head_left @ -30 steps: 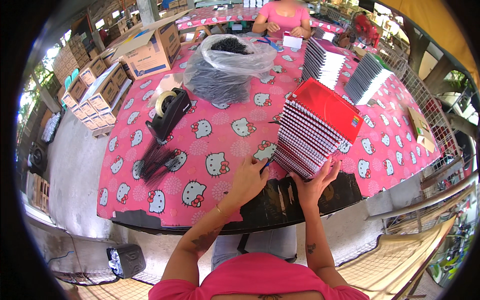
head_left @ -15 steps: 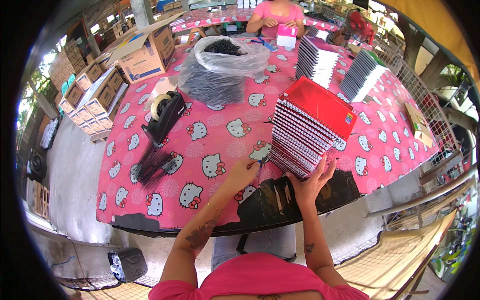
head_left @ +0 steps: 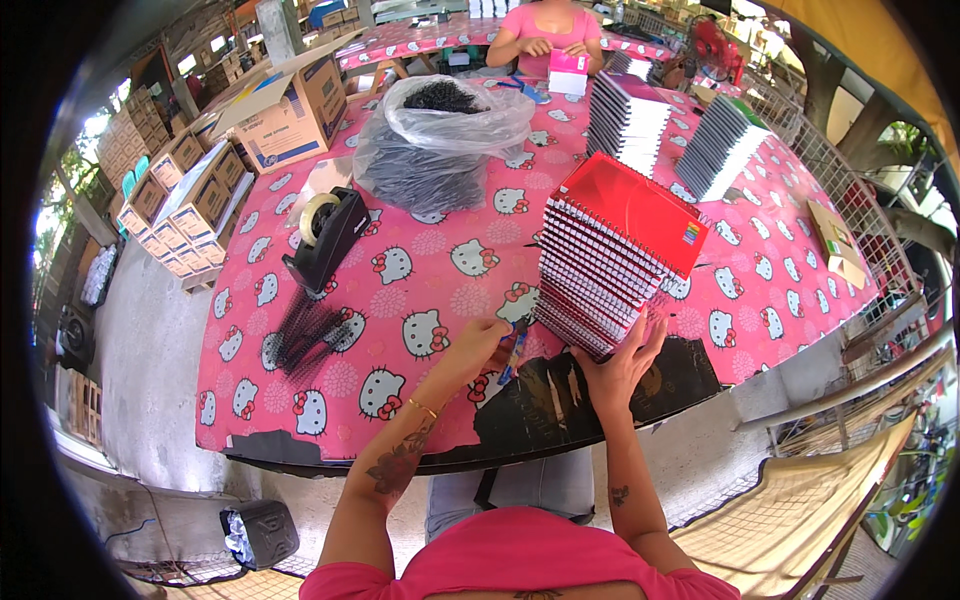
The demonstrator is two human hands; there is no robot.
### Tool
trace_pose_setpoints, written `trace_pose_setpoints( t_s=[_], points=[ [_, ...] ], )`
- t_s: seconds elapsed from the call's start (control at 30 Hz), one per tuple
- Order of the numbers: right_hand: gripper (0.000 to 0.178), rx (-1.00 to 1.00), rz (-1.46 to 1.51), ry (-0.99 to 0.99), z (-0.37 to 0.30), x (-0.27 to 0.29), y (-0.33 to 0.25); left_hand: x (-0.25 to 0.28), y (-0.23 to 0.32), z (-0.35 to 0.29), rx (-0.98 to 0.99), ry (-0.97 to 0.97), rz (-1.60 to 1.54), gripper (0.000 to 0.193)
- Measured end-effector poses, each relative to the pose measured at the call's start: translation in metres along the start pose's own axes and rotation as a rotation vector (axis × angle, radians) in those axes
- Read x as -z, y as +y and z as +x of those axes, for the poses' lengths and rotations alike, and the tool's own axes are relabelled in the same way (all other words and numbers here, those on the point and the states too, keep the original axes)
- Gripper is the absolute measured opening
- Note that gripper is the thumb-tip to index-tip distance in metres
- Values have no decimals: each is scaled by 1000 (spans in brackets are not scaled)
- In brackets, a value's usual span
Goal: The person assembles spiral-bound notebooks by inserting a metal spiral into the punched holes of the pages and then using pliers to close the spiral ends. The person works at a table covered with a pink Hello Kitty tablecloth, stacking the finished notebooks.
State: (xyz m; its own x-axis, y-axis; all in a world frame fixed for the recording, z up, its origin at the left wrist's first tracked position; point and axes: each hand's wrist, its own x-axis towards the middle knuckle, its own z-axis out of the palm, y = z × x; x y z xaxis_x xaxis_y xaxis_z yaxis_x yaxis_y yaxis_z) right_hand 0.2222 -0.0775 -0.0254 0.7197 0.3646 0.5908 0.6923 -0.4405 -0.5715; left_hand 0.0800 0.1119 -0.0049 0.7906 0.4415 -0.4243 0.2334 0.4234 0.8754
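In front of me a tall stack of red spiral notebooks (head_left: 640, 215) leans on the table, its black coils and white page edges showing. My right hand (head_left: 615, 370) cups the stack's near lower corner, thumb on one side and fingers along the other. Just left of the stack's base, my left hand (head_left: 483, 345) is closed around a small blue-handled tool that looks like pliers (head_left: 513, 358). Its dark tip points toward the coils; whether it touches them I cannot tell. Loose black plastic coils (head_left: 308, 330) lie farther left.
A black tape dispenser (head_left: 328, 240), a clear bag of black coils (head_left: 425, 150) and a carton (head_left: 295, 115) stand to the left and back. More notebook stacks (head_left: 715, 150) rise at the far right. Across the table, a person (head_left: 550, 40) handles a pink notebook. The table's front edge (head_left: 400, 465) is near me.
My left hand has turned and drawn slightly back, bringing more of the blue-handled tool into sight. The right hand stays at the stack's corner.
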Motion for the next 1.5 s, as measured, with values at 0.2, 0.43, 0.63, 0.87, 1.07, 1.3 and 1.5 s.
trace_pose_setpoints(
  t_s=[0.2,0.43,0.63,0.87,1.07,1.3,1.5],
  points=[
    [122,10,-19,5,0,-1,2,0,2,0,1,-30,-24,30],
    [123,8,-31,-16,0,1,1,-4,-9,9,-392,93,683,25],
    [125,-12,-12,-45,0,1,1,-8,12,0,-254,45,837,25],
    [124,-14,-7,-41,1,3,-2,-2,6,1,28,-16,45,32],
    [124,-22,-1,-38,1,2,2,-4,12,7,25,-28,107,28],
    [125,-52,-14,-57,1,2,0,3,12,20,-46,9,436,29],
    [125,-40,3,-48,1,1,2,3,9,18,1,-6,209,27]
  ],
)
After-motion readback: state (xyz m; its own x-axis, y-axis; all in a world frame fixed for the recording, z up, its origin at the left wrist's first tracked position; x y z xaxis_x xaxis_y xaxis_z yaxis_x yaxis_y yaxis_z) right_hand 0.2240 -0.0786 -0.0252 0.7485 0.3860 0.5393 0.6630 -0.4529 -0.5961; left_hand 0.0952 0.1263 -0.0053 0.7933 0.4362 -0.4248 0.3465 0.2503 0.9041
